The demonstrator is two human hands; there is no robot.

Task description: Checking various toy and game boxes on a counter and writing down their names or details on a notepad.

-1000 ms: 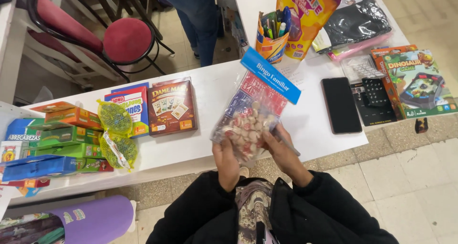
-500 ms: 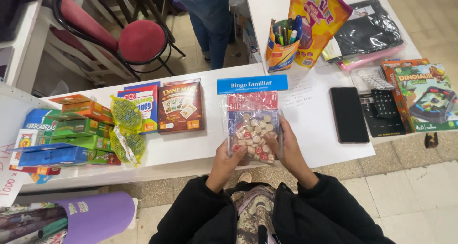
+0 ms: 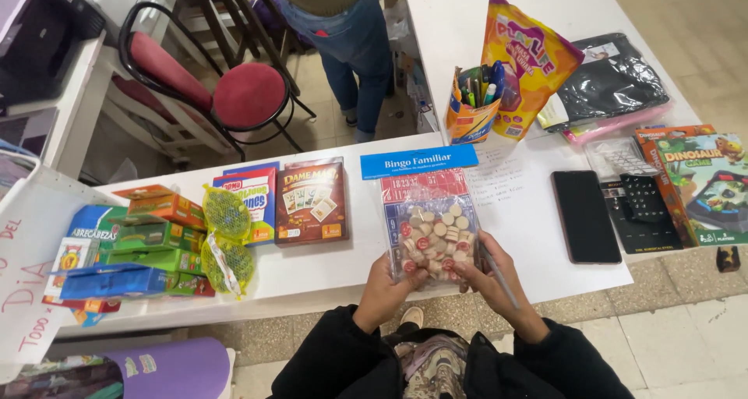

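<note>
Over the white table's (image 3: pixel 312 266) near edge, both hands are clamping a clear plastic bag of round wooden tokens (image 3: pixel 430 231). Left hand (image 3: pixel 387 287) is gripping at seven o'clock, right hand (image 3: pixel 487 278), with a pen (image 3: pixel 499 276), at five.

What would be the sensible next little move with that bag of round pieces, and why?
Probably lower the bag flat onto the white counter. Both hands, left hand and right hand, pinch only its bottom edge, the right also grips a pen, and the pieces sag low.

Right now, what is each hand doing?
Left hand: closed on the clear bag of bingo tokens.
Right hand: gripping the same bag, with a pen.
</note>
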